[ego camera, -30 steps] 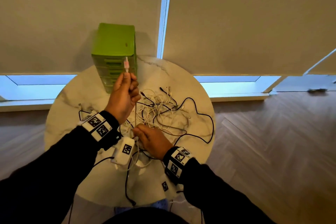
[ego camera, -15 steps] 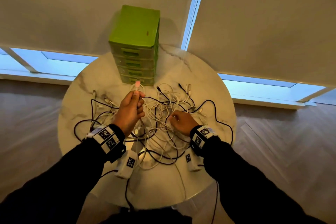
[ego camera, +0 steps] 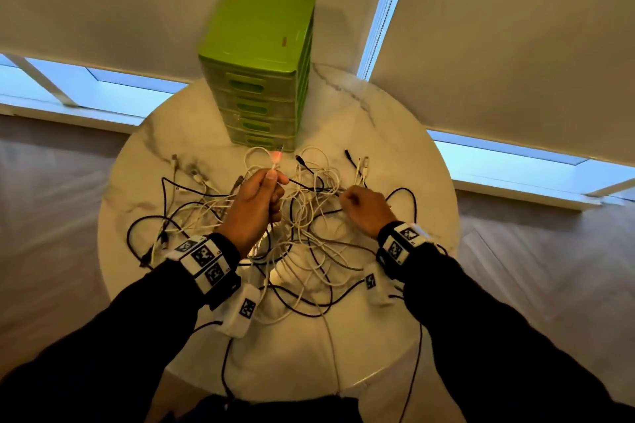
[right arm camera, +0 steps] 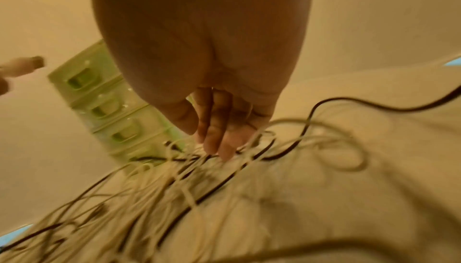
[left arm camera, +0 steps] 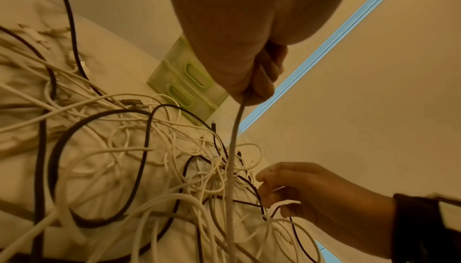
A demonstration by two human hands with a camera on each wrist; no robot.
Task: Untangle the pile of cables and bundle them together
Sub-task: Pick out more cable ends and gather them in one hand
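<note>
A tangle of white and black cables (ego camera: pixel 309 216) lies spread over the round marble table (ego camera: pixel 395 134). My left hand (ego camera: pixel 273 180) is raised just above the pile's far side and grips a white cable (left arm camera: pixel 234 149) that ends in a pink connector (ego camera: pixel 276 157) sticking out past my fingers. That cable runs taut from the fist down into the tangle (left arm camera: pixel 149 149). My right hand (ego camera: pixel 347 197) is at the right of the pile, its fingers (right arm camera: pixel 217 145) reaching down and touching the strands. I see no cable held in it.
A green drawer unit (ego camera: pixel 261 55) stands at the table's far edge, just behind the cables. Loose black loops reach the left rim (ego camera: pixel 137 233) and right rim (ego camera: pixel 412 203). White tagged boxes (ego camera: pixel 240 311) hang at my wrists. Blinds close off the back.
My left hand has come down towards the pile with the pink-tipped cable still in it. My right hand has moved from the near side of the tangle to its right middle.
</note>
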